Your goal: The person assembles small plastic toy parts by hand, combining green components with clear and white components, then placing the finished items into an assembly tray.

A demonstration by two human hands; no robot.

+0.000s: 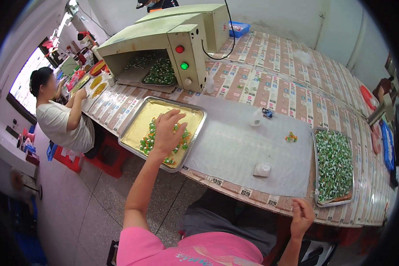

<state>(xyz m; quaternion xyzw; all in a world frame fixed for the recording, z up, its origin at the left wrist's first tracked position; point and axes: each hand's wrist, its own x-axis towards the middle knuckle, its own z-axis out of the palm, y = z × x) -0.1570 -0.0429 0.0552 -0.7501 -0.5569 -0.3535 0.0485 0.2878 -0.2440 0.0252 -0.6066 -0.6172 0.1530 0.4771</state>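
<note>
My left hand (pixel 167 135) is over a metal tray (pixel 185 160) lined with a yellow sheet (pixel 153 108). Its fingers are spread and bent, with nothing visible in them. Under and around them lie many small green, white and orange pieces (pixel 147 144), partly hidden by the hand. My right hand (pixel 301 217) is at the table's front edge, its fingers loosely bent and no object showing in it. A second metal tray (pixel 315 177), full of small green and white pieces (pixel 334 164), stands on the table beyond that hand, to the right.
Between the trays a pale sheet (pixel 226 133) bears a small white pouch (pixel 262 170), a small blue item (pixel 267 113) and a little heap of orange-green pieces (pixel 291 136). Behind stands a cream machine (pixel 188 53) with another filled tray (pixel 159 73) in its opening. A person (pixel 66 119) sits at left.
</note>
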